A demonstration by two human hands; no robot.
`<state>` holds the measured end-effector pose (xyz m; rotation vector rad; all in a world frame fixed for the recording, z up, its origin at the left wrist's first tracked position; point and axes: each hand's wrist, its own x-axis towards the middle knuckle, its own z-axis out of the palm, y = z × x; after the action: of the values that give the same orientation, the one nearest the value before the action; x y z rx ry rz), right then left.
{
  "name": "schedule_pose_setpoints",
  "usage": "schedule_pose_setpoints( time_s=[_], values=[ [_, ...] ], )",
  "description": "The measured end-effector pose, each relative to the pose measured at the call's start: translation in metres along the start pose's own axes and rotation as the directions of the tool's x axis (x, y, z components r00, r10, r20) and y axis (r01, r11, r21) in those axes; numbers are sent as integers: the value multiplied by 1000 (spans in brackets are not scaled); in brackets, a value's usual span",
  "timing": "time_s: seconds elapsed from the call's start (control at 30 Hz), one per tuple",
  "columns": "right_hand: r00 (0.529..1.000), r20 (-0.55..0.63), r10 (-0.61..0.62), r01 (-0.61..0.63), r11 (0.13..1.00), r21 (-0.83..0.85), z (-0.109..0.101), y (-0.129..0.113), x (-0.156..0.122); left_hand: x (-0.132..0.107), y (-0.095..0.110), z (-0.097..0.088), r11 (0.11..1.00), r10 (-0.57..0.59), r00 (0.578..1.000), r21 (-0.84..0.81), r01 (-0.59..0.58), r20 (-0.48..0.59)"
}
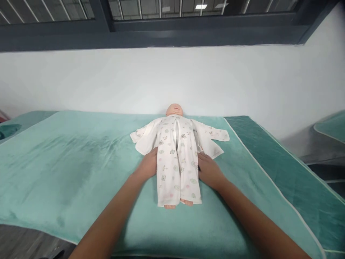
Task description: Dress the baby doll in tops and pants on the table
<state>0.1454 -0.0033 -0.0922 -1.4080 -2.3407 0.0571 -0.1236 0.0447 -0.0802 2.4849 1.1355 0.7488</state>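
Note:
A baby doll (174, 109) lies on its back, head toward the wall and toes (169, 207) toward me. White printed baby trousers (185, 165) cover its front up to the chest, and the toes poke out of the leg ends. Beneath them a white long-sleeved baby top (147, 138) spreads out to both sides. My left hand (148, 165) is closed at the left side edge of the trousers, its fingertips hidden behind the cloth. At the right side edge my right hand (209, 169) has curled fingers against the trousers, partly covered by them.
The doll rests on a bed with a light green plush cover (81, 172); a darker green strip (283, 165) runs along the right. Behind stands a white wall (172, 79) below a dark window frame (172, 34). Grey floor (29, 242) shows at lower left.

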Motion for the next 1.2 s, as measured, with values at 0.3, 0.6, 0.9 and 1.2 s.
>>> schedule_pose_setpoints(
  time_s=[0.3,0.6,0.9,1.2],
  values=[
    [995,-16,96,-93,983,160,-6,0,-2,3,-8,5,977,44,999,209,-39,-19],
    [991,-25,134,-125,969,215,-6,-1,-4,-6,-3,0,990,94,994,109,-89,-50],
    [702,-477,529,-531,835,144,-7,62,-18,-6,-11,-6,975,-204,955,45,218,-214],
    [636,-119,762,-672,623,400,-27,100,23,-9,-36,-15,614,-597,618,204,763,-512]
  ],
)
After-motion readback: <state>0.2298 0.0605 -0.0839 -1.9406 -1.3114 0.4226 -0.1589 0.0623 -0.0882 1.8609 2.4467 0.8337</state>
